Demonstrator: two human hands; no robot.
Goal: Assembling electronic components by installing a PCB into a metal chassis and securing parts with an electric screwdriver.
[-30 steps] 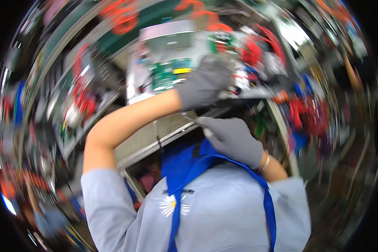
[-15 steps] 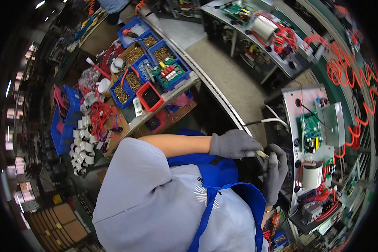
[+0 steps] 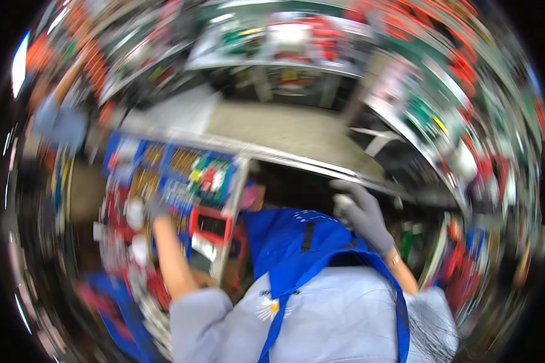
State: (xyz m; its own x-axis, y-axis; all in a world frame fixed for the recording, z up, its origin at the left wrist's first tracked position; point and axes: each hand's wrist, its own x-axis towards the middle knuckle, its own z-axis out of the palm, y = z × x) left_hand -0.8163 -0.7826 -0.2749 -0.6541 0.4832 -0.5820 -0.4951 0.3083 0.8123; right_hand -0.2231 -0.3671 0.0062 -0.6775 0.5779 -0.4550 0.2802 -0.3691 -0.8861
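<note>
My left hand (image 3: 157, 207), in a grey glove and smeared by motion, is over the blue parts bins (image 3: 178, 196), beside a white round container (image 3: 134, 213). Whether its fingers hold anything is hidden by the blur. Brass-coloured small parts (image 3: 144, 183) fill some of the bins. A green circuit board (image 3: 211, 179) with red and yellow components lies in the bin at the right end, and a red bin (image 3: 211, 224) with dark contents stands in front. My right hand (image 3: 366, 218), also gloved in grey, hangs in front of my blue apron (image 3: 290, 233) with its fingers curled; something pale shows at the fingertips, too blurred to name.
A metal rail (image 3: 272, 158) crosses ahead of me. Beyond it are metal panels with a green board (image 3: 427, 116) and red wires, at the right and far side (image 3: 284, 37). At far left another person's sleeve (image 3: 60, 121) shows. Orange coiled hoses (image 3: 91, 66) hang there.
My view has swung left. My hands, together at a small pale piece before, are now apart: the left has reached to the bins, the right stays by the apron.
</note>
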